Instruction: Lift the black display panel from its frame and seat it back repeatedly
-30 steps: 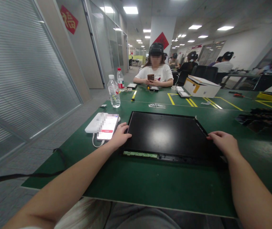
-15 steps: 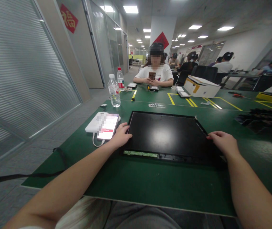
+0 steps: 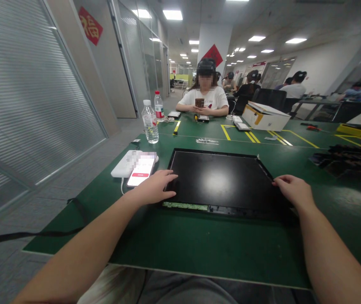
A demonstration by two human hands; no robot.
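A black flat display panel lies face up before me, with a narrow green circuit board along its near edge. At the panel's left edge, my left hand is open, its thumb and fingers apart and reaching just over the frame. My right hand pinches the right edge between thumb and fingers; its other fingers are curled and partly hidden. Beside my left hand lie a lit smartphone and a white device, with a white cable at the phone's lower end.
Two bottles, one clear and one red-capped, stand at the back left of the green table. Across it sits a person holding a phone. A white box and a dark stack of parts are to the right.
My left hand has slid toward me along the panel's left edge, and its fingers have spread. My right hand keeps its pinch on the right edge. The view has shifted slightly.
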